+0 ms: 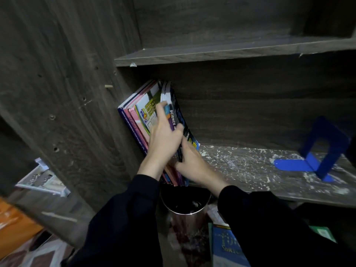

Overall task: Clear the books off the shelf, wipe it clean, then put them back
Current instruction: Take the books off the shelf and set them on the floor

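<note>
**dusty_shelf:** where were the books (142, 114) at?

**pagekeeper:** leaning at the shelf's (250, 166) left end. left hand (163, 135) pinched the science book (172, 121), thumb opposite fingers. right hand (192, 164) touched its bottom, fingers hidden, couldn't tell.

Shelf (250, 166): dark grey-brown wood grain; board surface flecked with white.
Books (138, 112): spines navy, pink and purple. The purple spine carries white lettering. One cover is white with yellow and green blocks.
Bookend (323, 147): plain blue.
Sleeves (123, 218): black.
Bin (185, 201): bright silver wall, black inside.
Box (15, 224), lower left: orange.
Loose book (227, 245), bottom: blue cover with yellow lettering.
Packet (323, 233), lower right: green.
</note>
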`<state>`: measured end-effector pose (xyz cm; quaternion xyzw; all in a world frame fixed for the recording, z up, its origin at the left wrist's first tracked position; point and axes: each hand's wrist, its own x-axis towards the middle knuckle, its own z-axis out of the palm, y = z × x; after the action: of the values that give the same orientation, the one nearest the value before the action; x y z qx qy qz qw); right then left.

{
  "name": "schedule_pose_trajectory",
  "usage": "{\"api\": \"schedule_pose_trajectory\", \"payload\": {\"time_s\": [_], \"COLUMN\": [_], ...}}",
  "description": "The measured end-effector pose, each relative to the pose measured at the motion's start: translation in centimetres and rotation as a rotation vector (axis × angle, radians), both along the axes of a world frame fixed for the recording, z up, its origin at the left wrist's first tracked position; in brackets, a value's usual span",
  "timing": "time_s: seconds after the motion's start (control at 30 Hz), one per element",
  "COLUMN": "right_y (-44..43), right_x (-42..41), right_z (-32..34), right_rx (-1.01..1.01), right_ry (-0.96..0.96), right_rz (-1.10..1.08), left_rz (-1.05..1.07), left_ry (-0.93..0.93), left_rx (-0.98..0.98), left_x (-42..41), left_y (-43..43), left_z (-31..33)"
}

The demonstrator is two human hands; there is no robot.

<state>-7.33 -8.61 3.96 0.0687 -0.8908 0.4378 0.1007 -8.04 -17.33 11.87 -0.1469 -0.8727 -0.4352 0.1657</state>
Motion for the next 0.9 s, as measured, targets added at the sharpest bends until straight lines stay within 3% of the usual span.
{"api": "schedule_pose_trajectory", "payload": {"time_s": [0.17, 0.33, 0.47, 0.63, 0.73, 0.9], "right_y": [1.8, 3.1, 2.6, 3.2, 4.7, 9.9], "right_x": [0.5, 0.9, 0.7, 2.1, 3.2, 3.1], "right_z": [-1.7, -3.1, -3.9, -3.4, -2.0, -0.8], "right_rx": [-0.026, 0.087, 0.292, 0.376, 0.273, -0.368], "right_ry": [0.049, -0.023, 0.034, 0.118, 0.163, 0.091], "right_rz": [0.0, 0.116, 0.116, 0.121, 0.07, -0.197], "left_rz": [0.113, 0.159, 0.075, -0.047, -0.096, -0.246], "left_ry": [0.184, 0.281, 0.348, 0.449, 0.486, 0.233], "left_rx": [-0.167, -0.124, -0.025, -0.022, -0.006, 0.311], "left_x": [-0.7, -1.6, -1.8, 0.8, 2.9, 5.8], "left_y": [2.1, 2.5, 1.9, 1.2, 0.4, -0.2], "left_z": [-0.6, -2.0, -2.5, -1.2, 0.8, 2.7]}}
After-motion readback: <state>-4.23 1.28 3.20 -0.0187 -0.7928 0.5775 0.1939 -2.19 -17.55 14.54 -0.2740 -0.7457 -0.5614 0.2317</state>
